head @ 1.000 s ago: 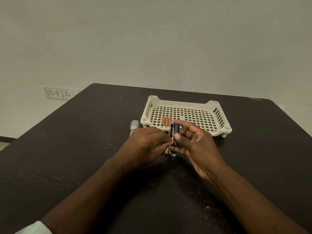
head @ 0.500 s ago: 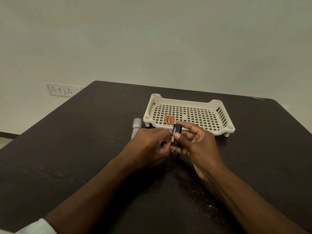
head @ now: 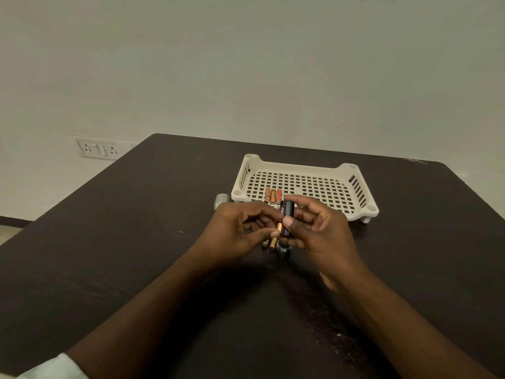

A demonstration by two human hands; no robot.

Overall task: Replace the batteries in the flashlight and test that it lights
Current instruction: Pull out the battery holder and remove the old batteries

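Note:
My right hand [head: 322,228] pinches a black battery holder [head: 288,214] upright between thumb and fingers. My left hand [head: 235,231] presses a black-and-copper battery [head: 279,224] against the holder's left side with its fingertips. Two more copper-ended batteries [head: 269,243] lie on the table under my hands, beside a round metal flashlight cap [head: 282,248]. The silver flashlight body [head: 222,201] lies behind my left hand, mostly hidden. Three orange batteries [head: 273,194] lie in the cream tray [head: 355,187].
The dark table [head: 136,242] stretches wide around my hands. The perforated cream tray stands just beyond them, towards the far edge. A wall socket plate [head: 99,149] is on the wall at the left.
Both hands have lifted slightly with the holder, uncovering the two loose batteries and the metal cap on the table. The battery stays pressed at the holder's side.

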